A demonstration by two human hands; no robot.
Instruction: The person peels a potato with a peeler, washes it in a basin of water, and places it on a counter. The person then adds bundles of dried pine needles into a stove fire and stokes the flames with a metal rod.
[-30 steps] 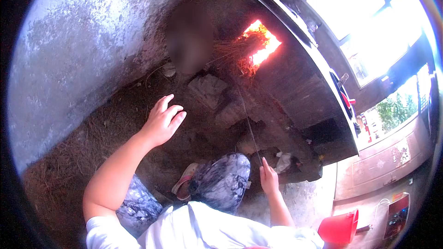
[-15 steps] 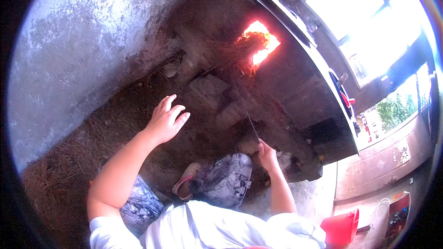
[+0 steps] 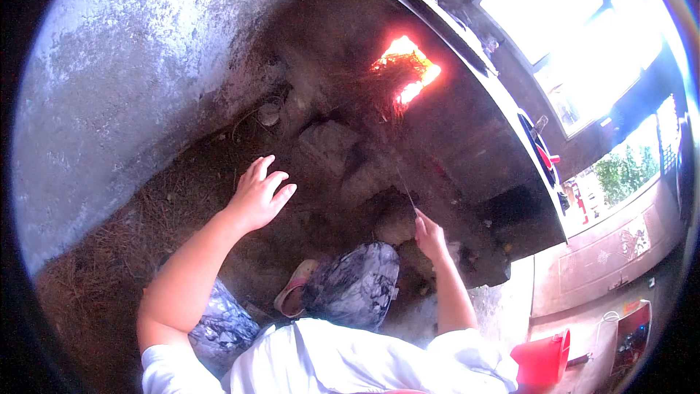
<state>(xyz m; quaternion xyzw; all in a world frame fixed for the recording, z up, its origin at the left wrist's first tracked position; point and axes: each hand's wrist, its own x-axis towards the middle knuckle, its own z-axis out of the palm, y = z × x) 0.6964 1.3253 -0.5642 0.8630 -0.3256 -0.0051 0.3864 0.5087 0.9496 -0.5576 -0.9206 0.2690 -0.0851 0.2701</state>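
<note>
My right hand (image 3: 430,235) is closed round the near end of a thin dark rod (image 3: 406,188), which points up toward a stove opening. The rod's far end is lost in the dark. Dry straw (image 3: 397,76) fills part of the opening, with bright flames (image 3: 414,89) around it. My left hand (image 3: 261,193) hangs in the air over the dark floor, fingers apart and slightly curled, holding nothing.
A rough pale wall (image 3: 131,87) rises at the left. Straw (image 3: 95,284) litters the floor at lower left. The stove's counter edge (image 3: 503,102) runs diagonally at the right. A red bucket (image 3: 541,359) stands at lower right.
My right hand has moved up toward the stove with the rod. A blurred patch left of the fire is gone. Less straw sticks out of the opening. My left hand has barely moved.
</note>
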